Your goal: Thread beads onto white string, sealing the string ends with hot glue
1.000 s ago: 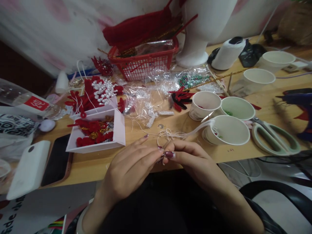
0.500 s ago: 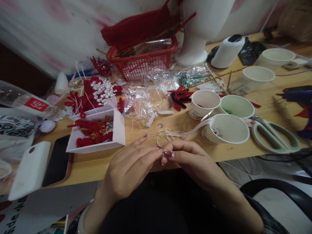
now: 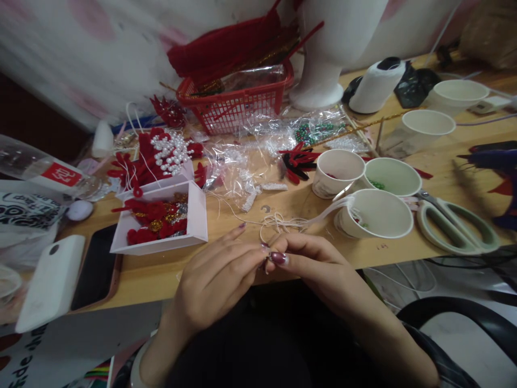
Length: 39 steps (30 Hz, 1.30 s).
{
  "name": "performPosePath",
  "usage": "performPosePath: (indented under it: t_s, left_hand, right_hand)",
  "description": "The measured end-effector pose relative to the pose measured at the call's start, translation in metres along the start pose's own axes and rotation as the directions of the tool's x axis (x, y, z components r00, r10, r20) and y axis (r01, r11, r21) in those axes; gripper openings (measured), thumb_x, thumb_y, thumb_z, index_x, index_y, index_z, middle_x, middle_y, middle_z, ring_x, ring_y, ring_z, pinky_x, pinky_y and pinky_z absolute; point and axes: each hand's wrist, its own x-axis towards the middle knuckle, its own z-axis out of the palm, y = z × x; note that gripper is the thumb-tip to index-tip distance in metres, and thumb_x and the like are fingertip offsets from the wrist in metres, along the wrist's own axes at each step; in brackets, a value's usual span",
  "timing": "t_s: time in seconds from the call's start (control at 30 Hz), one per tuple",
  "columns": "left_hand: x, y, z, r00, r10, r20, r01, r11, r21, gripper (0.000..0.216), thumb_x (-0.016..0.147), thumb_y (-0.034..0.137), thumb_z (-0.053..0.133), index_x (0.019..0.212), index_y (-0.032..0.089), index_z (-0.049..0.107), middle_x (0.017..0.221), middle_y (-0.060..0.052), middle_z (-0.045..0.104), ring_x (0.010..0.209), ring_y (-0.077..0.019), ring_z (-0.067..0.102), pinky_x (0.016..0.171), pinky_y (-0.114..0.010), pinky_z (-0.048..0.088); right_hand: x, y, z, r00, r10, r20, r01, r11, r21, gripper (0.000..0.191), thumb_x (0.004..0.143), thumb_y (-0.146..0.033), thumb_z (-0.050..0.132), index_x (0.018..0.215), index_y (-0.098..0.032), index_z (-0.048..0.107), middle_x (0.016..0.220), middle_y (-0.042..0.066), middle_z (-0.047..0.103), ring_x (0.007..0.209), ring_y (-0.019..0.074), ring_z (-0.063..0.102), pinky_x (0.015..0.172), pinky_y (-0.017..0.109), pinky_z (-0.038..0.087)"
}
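My left hand (image 3: pixel 216 280) and my right hand (image 3: pixel 311 264) meet fingertip to fingertip at the near edge of the wooden table (image 3: pixel 307 202). Both pinch something tiny between thumb and fingers; it is too small to name. A thin white thread (image 3: pixel 283 221) runs from my fingers up in a loose tangle towards the nearest paper cup (image 3: pixel 375 215). That cup holds a few small beads. The left index finger is stretched out above the pinch.
A white box of red and gold trimmings (image 3: pixel 161 218) lies left of my hands, with pearls on red pieces (image 3: pixel 169 151) behind. More paper cups (image 3: pixel 341 172), green-handled scissors (image 3: pixel 456 223), a red basket (image 3: pixel 238 102), plastic bags, a phone (image 3: pixel 95 267) and a white power bank (image 3: pixel 50 283) crowd the table.
Nearly nothing: both hands stay pinched together in the same spot, with only slight finger shifts.
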Motion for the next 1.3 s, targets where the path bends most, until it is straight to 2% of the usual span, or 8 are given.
performPosePath:
  t_s: [0.23, 0.37, 0.53, 0.87, 1.07, 1.3]
  left_hand:
    - [0.0006, -0.0011, 0.0019, 0.999, 0.009, -0.035, -0.009, 1.000, -0.014, 0.012, 0.094, 0.012, 0.055, 0.100, 0.016, 0.065, 0.089, -0.002, 0.079, 0.084, -0.0129, 0.075, 0.103, -0.039, 0.054]
    - [-0.0025, -0.0014, 0.0028, 0.999, -0.031, -0.034, 0.030, 0.999, -0.041, 0.014, 0.095, 0.013, 0.053, 0.100, 0.014, 0.066, 0.091, -0.005, 0.079, 0.089, -0.0137, 0.075, 0.102, -0.037, 0.055]
    - [-0.0060, -0.0025, 0.0043, 0.996, -0.071, -0.052, 0.067, 0.996, -0.063, 0.014, 0.096, 0.017, 0.052, 0.101, 0.018, 0.065, 0.094, -0.004, 0.079, 0.097, -0.0160, 0.074, 0.095, -0.033, 0.059]
    - [-0.0073, -0.0025, 0.0071, 0.995, -0.074, -0.069, 0.067, 0.992, -0.106, 0.013, 0.094, 0.016, 0.058, 0.103, 0.016, 0.066, 0.095, -0.004, 0.079, 0.094, -0.0142, 0.074, 0.104, -0.034, 0.053]
    - [-0.0056, -0.0034, 0.0053, 0.997, -0.054, -0.053, 0.049, 0.994, -0.099, 0.012, 0.095, 0.017, 0.055, 0.102, 0.017, 0.065, 0.094, -0.004, 0.079, 0.092, -0.0140, 0.075, 0.098, -0.033, 0.057]
    - [-0.0055, -0.0039, 0.0047, 0.999, -0.025, -0.037, 0.021, 0.993, -0.119, 0.017, 0.095, 0.014, 0.053, 0.107, 0.017, 0.065, 0.096, -0.003, 0.079, 0.094, -0.0146, 0.074, 0.100, -0.035, 0.056]
  right_hand:
    - [0.0002, 0.0007, 0.0001, 1.000, -0.005, 0.017, 0.005, 1.000, -0.002, 0.013, 0.086, -0.031, 0.072, 0.080, -0.020, 0.076, 0.076, -0.001, 0.070, 0.075, 0.0127, 0.063, 0.084, 0.025, 0.048]
    - [-0.0018, 0.0005, 0.0001, 1.000, 0.018, 0.008, -0.018, 1.000, -0.025, 0.014, 0.086, -0.032, 0.071, 0.080, -0.020, 0.075, 0.077, -0.001, 0.069, 0.078, 0.0127, 0.063, 0.081, 0.024, 0.048]
    - [-0.0047, 0.0011, -0.0023, 1.000, 0.007, -0.011, -0.008, 0.998, -0.061, 0.014, 0.089, -0.030, 0.068, 0.080, -0.019, 0.073, 0.079, 0.000, 0.068, 0.082, 0.0134, 0.062, 0.081, 0.024, 0.047]
    - [-0.0044, 0.0014, -0.0009, 1.000, 0.001, 0.016, 0.000, 0.999, -0.036, 0.013, 0.089, -0.028, 0.068, 0.081, -0.019, 0.074, 0.078, 0.000, 0.068, 0.081, 0.0142, 0.063, 0.084, 0.025, 0.049]
    - [-0.0029, 0.0017, -0.0009, 0.999, 0.010, 0.031, -0.011, 1.000, 0.002, 0.013, 0.088, -0.027, 0.068, 0.080, -0.019, 0.074, 0.077, 0.000, 0.068, 0.080, 0.0131, 0.063, 0.083, 0.023, 0.050]
    - [-0.0034, 0.0004, -0.0011, 0.999, 0.034, 0.013, -0.034, 0.999, -0.016, 0.015, 0.085, -0.029, 0.068, 0.076, -0.018, 0.073, 0.075, 0.001, 0.067, 0.080, 0.0160, 0.063, 0.083, 0.028, 0.050]
